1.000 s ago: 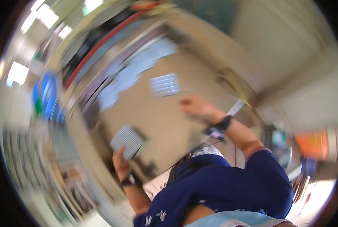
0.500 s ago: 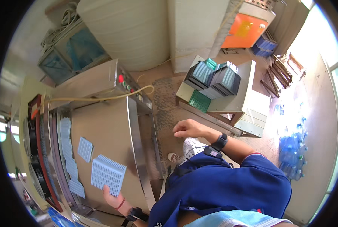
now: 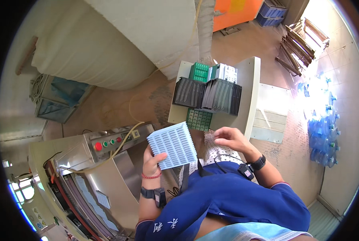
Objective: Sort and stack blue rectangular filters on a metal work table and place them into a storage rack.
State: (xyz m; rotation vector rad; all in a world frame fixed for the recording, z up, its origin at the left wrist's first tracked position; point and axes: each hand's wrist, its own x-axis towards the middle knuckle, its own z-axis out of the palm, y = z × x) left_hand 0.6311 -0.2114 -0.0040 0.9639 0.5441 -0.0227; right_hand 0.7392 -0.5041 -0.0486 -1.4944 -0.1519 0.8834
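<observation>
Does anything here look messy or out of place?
Mildly, yes. Brown racks lie heaped at uneven angles on the floor, and a yellow hose hangs loosely across the button panel. The light blue ribbed piece in the left hand shows no obvious damage.

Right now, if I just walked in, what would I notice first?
Probably the light-blue slotted board in the person's left grip, near the middle of the picture. After that, the bright orange panel at the top edge and the blue water bottles along the right-hand wall.
</observation>
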